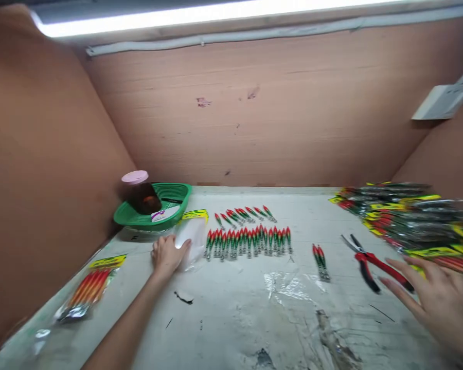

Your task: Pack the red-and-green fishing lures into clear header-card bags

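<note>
Workbench scene from the head camera, walled in by brown board on three sides. The person's left hand [165, 255] lay near the table's [231, 329] far left corner, fingers loosely together and resting flat on an empty clear packet [192, 237] with a yellow header; it pinched nothing. The packet looked thin, limp and slippery, probably easiest to take by its stiffer header edge.

The right hand [442, 300] hovered by the right edge, fingers spread and empty, just short of the red-handled pliers [372, 263]. These looked rigid and fairly heavy, best gripped at the handles.

Just beside the packet ran a long row of red-and-green floats [249, 241], with a shorter row [245, 214] behind it and a loose pair [321, 261] between the row and the pliers. They seemed light, smooth and easily scattered. A heap of filled packets [409, 218] crowded the far right corner. A green basket [165, 208] holding a pink-lidded jar [140, 191] sat behind the left hand, and one filled packet [90, 288] lay along the left edge.
</note>
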The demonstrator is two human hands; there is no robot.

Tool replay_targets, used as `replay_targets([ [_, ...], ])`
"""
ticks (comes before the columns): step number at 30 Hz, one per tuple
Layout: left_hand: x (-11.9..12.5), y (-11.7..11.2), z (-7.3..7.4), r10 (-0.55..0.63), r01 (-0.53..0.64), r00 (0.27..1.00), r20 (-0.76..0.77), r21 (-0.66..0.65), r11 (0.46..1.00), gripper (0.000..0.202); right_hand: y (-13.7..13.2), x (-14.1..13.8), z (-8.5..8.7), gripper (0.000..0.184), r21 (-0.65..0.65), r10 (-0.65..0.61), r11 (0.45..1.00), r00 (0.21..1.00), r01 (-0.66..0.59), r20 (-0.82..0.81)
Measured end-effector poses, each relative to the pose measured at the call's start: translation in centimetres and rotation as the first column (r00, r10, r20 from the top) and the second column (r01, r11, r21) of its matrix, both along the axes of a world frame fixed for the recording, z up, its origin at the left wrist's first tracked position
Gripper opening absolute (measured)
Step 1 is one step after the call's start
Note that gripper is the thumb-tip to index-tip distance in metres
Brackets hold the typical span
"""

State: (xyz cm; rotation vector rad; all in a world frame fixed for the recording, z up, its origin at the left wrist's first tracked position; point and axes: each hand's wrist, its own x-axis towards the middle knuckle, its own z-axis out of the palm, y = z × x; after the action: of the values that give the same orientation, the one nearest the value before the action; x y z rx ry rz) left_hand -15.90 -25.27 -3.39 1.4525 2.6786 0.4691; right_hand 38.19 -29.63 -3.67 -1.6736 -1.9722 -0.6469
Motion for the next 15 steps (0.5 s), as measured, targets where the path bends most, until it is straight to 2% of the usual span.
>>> replay_targets([
  [2, -0.5, 0.4, 0.1, 0.045, -0.045, 0.998, 0.038, -0.014, 0.999, 0.041, -1.1, -2.7, -1.3, 0.059, 0.024, 0.166, 0.986, 0.986, -0.167, 0.03],
  [5, -1.5, 0.7, 0.8, 0.076, -0.071, 0.99, 0.122, -0.05, 0.996, 0.03, -2.7, -6.1, -2.2, 0.048, -0.009, 0.277, 0.961, 0.961, -0.276, 0.021],
  [7, -2.1, 0.7, 1.6, 0.091, -0.084, 0.981, 0.169, -0.05, 0.995, 0.025, -3.4, -7.4, -2.2, 0.043, -0.035, 0.269, 0.963, 0.963, -0.268, 0.015],
  [10, -2.8, 0.2, 3.0, 0.109, -0.11, 0.967, 0.232, -0.008, 0.994, 0.014, -3.5, -7.9, -1.8, 0.036, -0.09, 0.236, 0.968, 0.972, -0.236, -0.016],
  [15, -3.2, -1.5, 4.8, 0.101, -0.161, 0.894, 0.438, 0.103, 0.982, 0.012, -2.2, -7.2, -1.5, 0.026, -0.266, 0.23, 0.921, 0.949, -0.284, -0.217],
])
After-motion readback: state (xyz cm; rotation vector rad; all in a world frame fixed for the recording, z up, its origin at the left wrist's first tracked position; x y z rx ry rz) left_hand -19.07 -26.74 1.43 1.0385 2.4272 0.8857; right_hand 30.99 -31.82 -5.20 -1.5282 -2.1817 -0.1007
